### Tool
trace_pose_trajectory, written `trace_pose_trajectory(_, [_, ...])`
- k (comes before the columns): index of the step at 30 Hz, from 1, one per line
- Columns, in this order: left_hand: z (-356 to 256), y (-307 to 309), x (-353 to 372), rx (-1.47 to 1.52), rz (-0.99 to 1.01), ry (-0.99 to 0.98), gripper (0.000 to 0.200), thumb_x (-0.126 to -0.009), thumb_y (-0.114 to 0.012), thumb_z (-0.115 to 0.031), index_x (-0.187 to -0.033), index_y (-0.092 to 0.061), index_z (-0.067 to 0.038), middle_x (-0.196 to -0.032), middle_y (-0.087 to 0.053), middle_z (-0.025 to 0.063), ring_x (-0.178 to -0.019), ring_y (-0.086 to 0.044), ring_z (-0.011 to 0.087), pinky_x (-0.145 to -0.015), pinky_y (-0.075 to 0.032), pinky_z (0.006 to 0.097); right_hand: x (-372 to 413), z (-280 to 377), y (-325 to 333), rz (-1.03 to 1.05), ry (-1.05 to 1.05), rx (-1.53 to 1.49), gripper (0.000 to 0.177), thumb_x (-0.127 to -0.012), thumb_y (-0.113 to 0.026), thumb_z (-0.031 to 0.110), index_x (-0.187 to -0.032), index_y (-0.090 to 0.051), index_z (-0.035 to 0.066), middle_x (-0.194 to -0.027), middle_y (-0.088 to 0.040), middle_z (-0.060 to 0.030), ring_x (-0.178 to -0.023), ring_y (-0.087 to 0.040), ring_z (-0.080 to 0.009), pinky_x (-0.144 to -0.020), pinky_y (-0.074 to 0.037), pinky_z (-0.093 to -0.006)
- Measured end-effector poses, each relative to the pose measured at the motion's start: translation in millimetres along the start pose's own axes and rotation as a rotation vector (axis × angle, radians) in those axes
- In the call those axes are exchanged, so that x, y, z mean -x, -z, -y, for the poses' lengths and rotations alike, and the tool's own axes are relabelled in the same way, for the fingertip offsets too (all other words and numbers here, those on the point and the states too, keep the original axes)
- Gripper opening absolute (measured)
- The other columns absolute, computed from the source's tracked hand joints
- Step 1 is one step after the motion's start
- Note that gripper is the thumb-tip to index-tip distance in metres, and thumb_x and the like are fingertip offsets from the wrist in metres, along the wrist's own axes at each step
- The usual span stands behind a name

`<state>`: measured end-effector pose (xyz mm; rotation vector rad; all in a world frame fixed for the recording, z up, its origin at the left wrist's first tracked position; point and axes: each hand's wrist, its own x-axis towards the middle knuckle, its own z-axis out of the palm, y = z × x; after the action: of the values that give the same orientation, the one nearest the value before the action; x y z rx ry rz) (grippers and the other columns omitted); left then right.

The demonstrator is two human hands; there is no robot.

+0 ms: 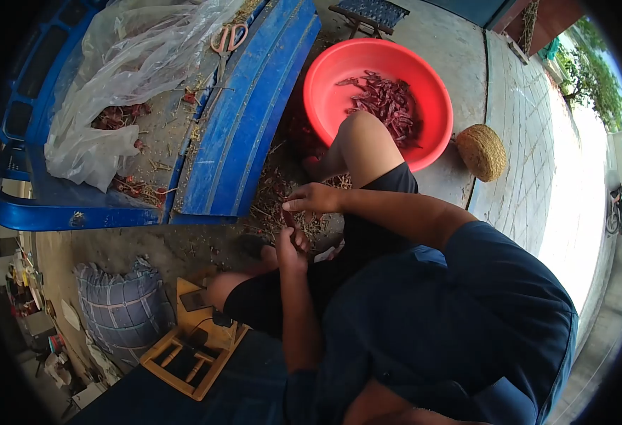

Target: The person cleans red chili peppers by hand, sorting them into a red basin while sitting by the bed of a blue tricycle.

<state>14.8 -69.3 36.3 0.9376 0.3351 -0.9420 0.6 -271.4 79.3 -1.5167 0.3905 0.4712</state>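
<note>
A dark red dried chili pepper is held between my two hands, above the lap. My left hand is closed around its lower part. The fingers of my right hand pinch its upper end. Beneath the hands, stem bits and chili scraps litter the floor. Past my right knee stands a red plastic basin with a pile of dried chilies in it.
A blue cart bed bears clear plastic sheeting, more chilies and pink-handled scissors. A round straw seat is beside the basin. A plaid sack and wooden chair are at lower left.
</note>
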Motion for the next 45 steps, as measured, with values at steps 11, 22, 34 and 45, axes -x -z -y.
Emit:
trace_pose_trajectory(11, [6.8, -31.1, 6.9, -0.260, -0.068, 0.008, 0.019, -0.094, -0.053, -0.023, -0.089, -0.058, -0.005, -0.059, -0.043, -0.0010, -0.049, -0.041, 0.0118, -0.046, -0.034, 0.0263, 37.6, 33.7, 63.0, -0.471, 0.405, -0.416, 0.009, -0.092, -0.066, 0.010, -0.097, -0.068, 0.002, -0.080, -0.070, -0.0028, -0.071, -0.065, -0.0096, -0.065, -0.051, -0.0264])
trace_pose_trajectory(22, [26.0, -47.8, -16.8, -0.366, -0.040, 0.154, 0.019, -0.093, -0.054, -0.023, -0.087, -0.059, -0.006, -0.060, -0.045, -0.0004, -0.050, -0.044, 0.0122, -0.045, -0.034, 0.0276, 92.1, -0.8, 103.9, -1.246, 0.452, 0.845, 0.047, -0.077, -0.070, 0.021, -0.121, -0.063, 0.008, -0.123, -0.058, -0.0116, -0.116, -0.056, -0.0309, -0.096, -0.045, -0.0461])
trace_pose_trajectory(34, [32.7, -46.7, -14.7, -0.420, -0.098, 0.162, 0.018, -0.091, -0.055, -0.022, -0.083, -0.061, -0.007, -0.059, -0.048, -0.0009, -0.048, -0.042, 0.0097, -0.043, -0.031, 0.0266, 79.3, 9.9, 110.5, -1.164, 0.576, 0.830, 0.032, -0.074, -0.068, 0.022, -0.104, -0.070, 0.013, -0.113, -0.062, -0.0068, -0.109, -0.057, -0.0307, -0.091, -0.045, -0.0465])
trace_pose_trajectory(45, [23.5, -27.4, -21.4, -0.323, -0.054, 0.189, 0.020, -0.094, -0.053, -0.021, -0.080, -0.058, -0.007, -0.060, -0.048, -0.0016, -0.049, -0.044, 0.0100, -0.046, -0.034, 0.0264, -15.8, 126.6, 71.9, -0.808, 0.790, 0.810, 0.034, -0.080, -0.069, 0.017, -0.112, -0.066, 0.007, -0.111, -0.065, -0.0112, -0.108, -0.060, -0.0306, -0.093, -0.046, -0.0442])
